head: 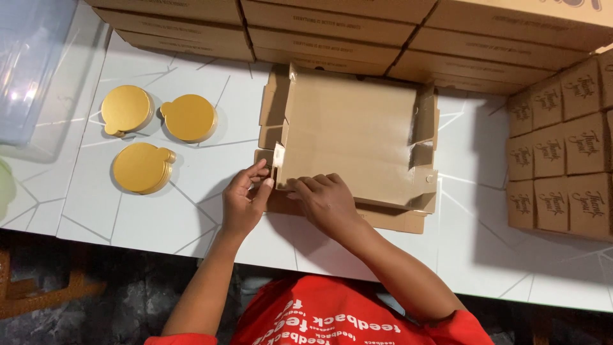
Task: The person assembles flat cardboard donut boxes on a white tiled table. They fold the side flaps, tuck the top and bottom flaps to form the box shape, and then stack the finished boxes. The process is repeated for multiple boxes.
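Note:
A brown cardboard box (351,131) lies partly folded on the white table (159,217), its side walls half raised and flaps spread out. My left hand (244,199) pinches the box's near left corner flap. My right hand (327,203) presses down on the near edge of the box, fingers curled over the fold. Both hands sit close together at the box's front left corner.
Three stacks of round gold cake boards (142,167) lie left of the box. Flat cardboard boxes (332,32) are piled along the far edge, and small folded brown boxes (562,153) are stacked at the right. A clear plastic tub (29,70) stands far left.

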